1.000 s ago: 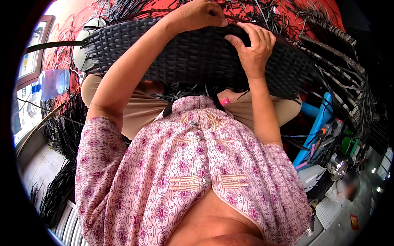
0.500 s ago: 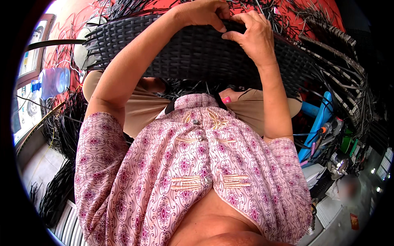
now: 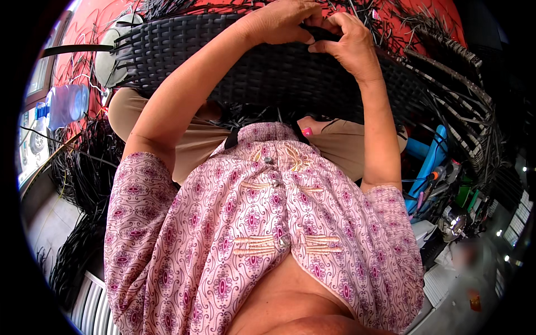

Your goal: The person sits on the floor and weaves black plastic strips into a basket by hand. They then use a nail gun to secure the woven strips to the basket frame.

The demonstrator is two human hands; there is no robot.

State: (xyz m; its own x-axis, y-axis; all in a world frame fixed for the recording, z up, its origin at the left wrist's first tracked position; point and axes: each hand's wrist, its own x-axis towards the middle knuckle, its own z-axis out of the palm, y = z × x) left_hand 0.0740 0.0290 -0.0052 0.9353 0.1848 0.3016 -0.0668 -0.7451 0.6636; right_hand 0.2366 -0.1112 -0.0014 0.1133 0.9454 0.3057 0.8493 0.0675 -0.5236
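Black woven-strip wicker panel (image 3: 173, 50) stretches across the upper frame, where a person's left hand (image 3: 283, 23) and right hand (image 3: 354, 46) nearly meet at its top edge, both curled narrow; whether either grips it cannot be told. Clear, blue-tinted plastic bottle (image 3: 68, 106) shows at upper left.

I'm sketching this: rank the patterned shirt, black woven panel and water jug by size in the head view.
1. Patterned shirt (probably enlarged by nearness)
2. Black woven panel
3. Water jug
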